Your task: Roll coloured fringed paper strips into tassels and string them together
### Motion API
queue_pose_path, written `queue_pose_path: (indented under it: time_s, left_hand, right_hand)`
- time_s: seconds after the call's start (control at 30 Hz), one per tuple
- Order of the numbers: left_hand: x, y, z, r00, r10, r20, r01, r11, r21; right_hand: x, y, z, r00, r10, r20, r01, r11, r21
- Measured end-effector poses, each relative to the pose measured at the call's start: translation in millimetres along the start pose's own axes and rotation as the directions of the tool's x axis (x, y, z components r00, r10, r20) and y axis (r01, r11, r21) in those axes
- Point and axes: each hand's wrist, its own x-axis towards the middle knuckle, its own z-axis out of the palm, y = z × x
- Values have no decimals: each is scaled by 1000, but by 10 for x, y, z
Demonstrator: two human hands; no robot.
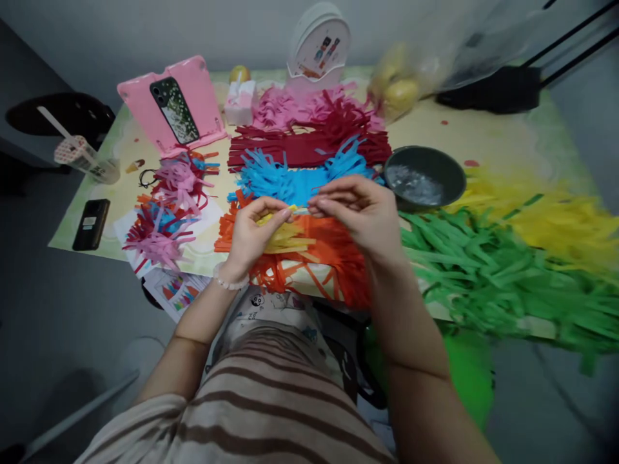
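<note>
My left hand (254, 235) is closed around a small bundle of yellow paper strips (285, 238) above the near table edge. My right hand (360, 212) pinches the top end of the same yellow strips with thumb and fingertips. Both hands hover over a pile of orange paper strips (333, 258). Just beyond them lies a heap of blue strips (294, 177), and dark red strips (309, 145) lie behind that.
A dark bowl (425, 177) stands right of my hands. Green strips (488, 277) and yellow strips (551, 219) cover the right side. Left lie mixed pink and red strips (169, 212), a black phone (91, 223) and a pink stand (171, 103) holding a phone.
</note>
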Motion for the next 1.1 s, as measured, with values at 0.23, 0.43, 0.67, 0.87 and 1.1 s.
queue_pose_path:
  time_s: [0.23,0.43,0.67,0.87,1.1]
  left_hand:
    - [-65,-27,-2,997,77,13,-78,993,83]
    - [-98,-67,-73,968,239,79,-251,941,227]
    - [-106,-34,-172,885,408,225,-466,757,458]
    - [-148,-77,-91,950,295,102,-312,897,313]
    - [-145,-113,-61,990,124,71,-131,986,103]
  right_hand:
    - [-123,162,305,996,89,-8,-87,988,129]
    - [-171,160,368,998,60,7,-60,992,115]
    - [-184,153,373,997,74,22,-74,997,5]
    - [-231,78,337,999,35,13,-35,999,-27]
    - [-224,54,295,992,119,36,-119,993,-19]
